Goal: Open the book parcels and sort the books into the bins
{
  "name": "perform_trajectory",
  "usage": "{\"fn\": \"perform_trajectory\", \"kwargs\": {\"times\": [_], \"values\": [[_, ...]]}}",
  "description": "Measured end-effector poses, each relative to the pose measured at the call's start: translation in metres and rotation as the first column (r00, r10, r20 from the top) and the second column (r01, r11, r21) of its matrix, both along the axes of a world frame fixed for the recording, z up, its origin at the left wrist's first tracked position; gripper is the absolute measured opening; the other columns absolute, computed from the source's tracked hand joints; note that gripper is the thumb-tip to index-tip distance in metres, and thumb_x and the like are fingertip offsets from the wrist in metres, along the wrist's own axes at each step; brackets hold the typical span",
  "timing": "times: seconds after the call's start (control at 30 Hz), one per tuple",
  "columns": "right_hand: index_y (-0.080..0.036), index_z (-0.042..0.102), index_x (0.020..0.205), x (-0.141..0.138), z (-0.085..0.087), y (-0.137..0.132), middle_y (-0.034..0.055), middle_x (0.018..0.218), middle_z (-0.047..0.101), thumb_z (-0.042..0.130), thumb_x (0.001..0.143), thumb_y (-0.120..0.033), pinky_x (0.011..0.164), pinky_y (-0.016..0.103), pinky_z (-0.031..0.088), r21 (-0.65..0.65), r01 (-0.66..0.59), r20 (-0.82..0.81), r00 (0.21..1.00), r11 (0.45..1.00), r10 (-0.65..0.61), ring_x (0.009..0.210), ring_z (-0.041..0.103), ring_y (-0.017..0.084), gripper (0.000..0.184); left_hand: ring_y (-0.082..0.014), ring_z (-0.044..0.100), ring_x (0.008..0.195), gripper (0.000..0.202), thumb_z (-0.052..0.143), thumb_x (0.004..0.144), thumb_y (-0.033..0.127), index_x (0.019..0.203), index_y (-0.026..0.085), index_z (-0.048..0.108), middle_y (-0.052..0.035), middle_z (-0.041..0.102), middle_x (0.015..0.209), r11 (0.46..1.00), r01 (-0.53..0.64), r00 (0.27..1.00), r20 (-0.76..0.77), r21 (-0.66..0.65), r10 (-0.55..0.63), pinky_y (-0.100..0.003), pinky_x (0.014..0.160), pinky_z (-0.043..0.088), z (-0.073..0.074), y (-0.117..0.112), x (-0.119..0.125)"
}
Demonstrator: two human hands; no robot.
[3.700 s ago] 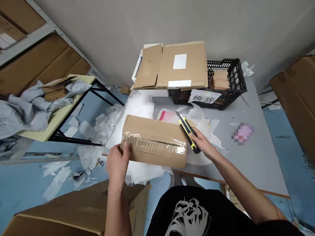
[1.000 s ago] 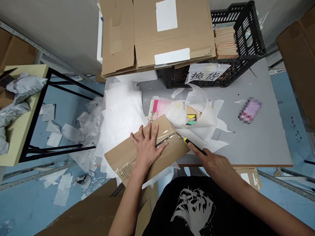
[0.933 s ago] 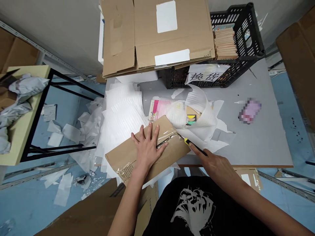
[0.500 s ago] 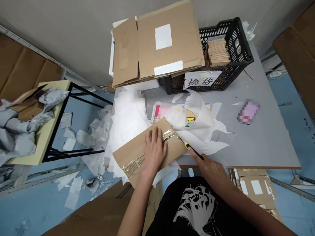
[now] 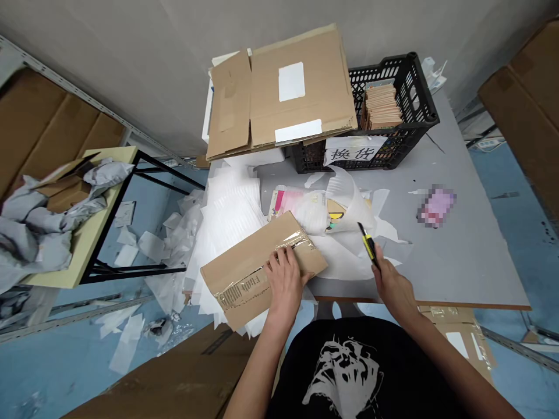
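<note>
A flat brown cardboard parcel sealed with clear tape lies at an angle on the near left edge of the grey table. My left hand rests on its right part, fingers curled over the taped seam. My right hand is closed around a yellow and black utility knife, blade end pointing away from me, held above white foam sheets to the right of the parcel and apart from it.
White foam sheets and a pink packet lie behind the parcel. A black crate with a paper sign and flattened cardboard stand at the back. Open box below left; side table with grey bags left.
The knife has left the parcel's right end and swung up and to the right. My left hand slid from flat on the parcel's middle toward its right part, fingers now curled.
</note>
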State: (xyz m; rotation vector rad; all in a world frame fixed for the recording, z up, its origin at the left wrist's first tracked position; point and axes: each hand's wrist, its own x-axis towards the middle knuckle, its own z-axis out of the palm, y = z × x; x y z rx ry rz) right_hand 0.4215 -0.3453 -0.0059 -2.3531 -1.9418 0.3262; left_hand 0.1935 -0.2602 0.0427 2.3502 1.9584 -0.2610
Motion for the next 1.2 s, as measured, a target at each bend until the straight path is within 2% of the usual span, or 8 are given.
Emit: {"fn": "perform_trajectory", "kwargs": {"times": [0.2, 0.33, 0.7, 0.8, 0.9, 0.97, 1.1, 1.2], "values": [[-0.011, 0.031, 0.145, 0.040, -0.084, 0.016, 0.0113, 0.087, 0.058, 0.038, 0.089, -0.012, 0.055, 0.026, 0.044, -0.115, 0.054, 0.256, 0.966, 0.992, -0.023, 0.069, 0.059, 0.020, 0.057, -0.0336, 0.052, 0.101, 0.075, 0.073, 0.070, 0.048, 0.127, 0.007, 0.046, -0.0211, 0.056, 0.115, 1.000, 0.010, 1.000, 0.011, 0.010, -0.010, -0.049, 0.089, 0.039, -0.002, -0.005, 0.003], [-0.007, 0.036, 0.142, 0.045, -0.122, 0.019, 0.0140, 0.089, 0.056, 0.040, 0.085, -0.010, 0.058, 0.027, 0.046, -0.153, 0.012, 0.223, 0.975, 0.988, 0.022, 0.084, 0.057, 0.024, 0.057, -0.0323, 0.052, 0.097, 0.074, 0.071, 0.069, 0.054, 0.121, 0.006, 0.049, -0.0203, 0.056, 0.109, 1.000, -0.003, 1.000, 0.012, 0.019, 0.002, -0.048, 0.088, 0.038, -0.007, -0.003, 0.002], [0.003, 0.028, 0.143, 0.053, -0.125, 0.026, 0.0239, 0.107, 0.055, 0.047, 0.087, -0.026, 0.068, 0.035, 0.048, -0.319, 0.034, 0.104, 0.995, 0.947, -0.001, 0.097, 0.058, 0.030, 0.066, -0.0311, 0.051, 0.091, 0.059, 0.072, 0.066, 0.057, 0.098, 0.011, 0.056, -0.0168, 0.057, 0.098, 0.998, 0.056, 0.996, 0.070, 0.008, -0.056, -0.045, 0.079, 0.038, -0.014, -0.004, -0.002], [0.006, 0.031, 0.140, 0.060, -0.114, 0.026, 0.0261, 0.109, 0.059, 0.040, 0.087, -0.019, 0.069, 0.037, 0.049, -0.319, 0.025, 0.023, 1.000, 0.947, -0.018, 0.090, 0.062, 0.029, 0.059, -0.0314, 0.050, 0.093, 0.057, 0.070, 0.069, 0.057, 0.099, 0.011, 0.055, -0.0174, 0.057, 0.101, 0.999, 0.048, 0.995, 0.093, -0.009, -0.047, -0.047, 0.081, 0.037, -0.018, -0.007, -0.004], [-0.007, 0.037, 0.140, 0.072, -0.084, 0.039, 0.0205, 0.117, 0.061, 0.037, 0.089, -0.021, 0.072, 0.037, 0.050, -0.189, -0.068, -0.175, 0.984, 0.980, 0.034, 0.091, 0.064, 0.026, 0.053, -0.0306, 0.048, 0.099, 0.048, 0.061, 0.079, 0.053, 0.103, 0.012, 0.054, -0.0162, 0.057, 0.105, 0.998, 0.048, 0.982, 0.184, -0.044, -0.039, -0.046, 0.085, 0.035, -0.019, -0.003, -0.010], [-0.015, 0.044, 0.135, 0.078, -0.054, 0.059, 0.0149, 0.114, 0.064, 0.039, 0.091, -0.029, 0.072, 0.035, 0.051, -0.072, -0.177, -0.351, 0.926, 0.982, 0.141, 0.089, 0.064, 0.023, 0.047, -0.0287, 0.048, 0.102, 0.038, 0.054, 0.086, 0.049, 0.103, 0.015, 0.054, -0.0128, 0.058, 0.106, 0.994, 0.041, 0.965, 0.261, -0.098, -0.014, -0.044, 0.087, 0.034, -0.019, 0.003, -0.012], [-0.015, 0.059, 0.121, 0.082, 0.016, 0.114, 0.0091, 0.089, 0.069, 0.043, 0.091, -0.048, 0.056, 0.028, 0.048, -0.110, -0.375, -0.631, 0.742, 0.920, 0.227, 0.054, 0.059, 0.014, 0.047, -0.0256, 0.049, 0.098, 0.021, 0.055, 0.087, 0.040, 0.092, 0.019, 0.055, -0.0065, 0.061, 0.096, 0.978, -0.049, 0.930, 0.347, -0.203, 0.119, -0.041, 0.086, 0.032, -0.017, 0.015, -0.014], [-0.021, 0.057, 0.129, 0.091, 0.061, 0.144, 0.0025, 0.071, 0.069, 0.048, 0.089, -0.051, 0.057, 0.026, 0.045, -0.131, -0.467, -0.639, 0.714, 0.874, 0.286, 0.055, 0.060, 0.015, 0.050, -0.0232, 0.050, 0.093, 0.017, 0.058, 0.085, 0.036, 0.083, 0.020, 0.053, -0.0037, 0.060, 0.087, 0.966, -0.099, 0.892, 0.410, -0.239, 0.193, -0.038, 0.083, 0.032, -0.014, 0.021, -0.016]]}}
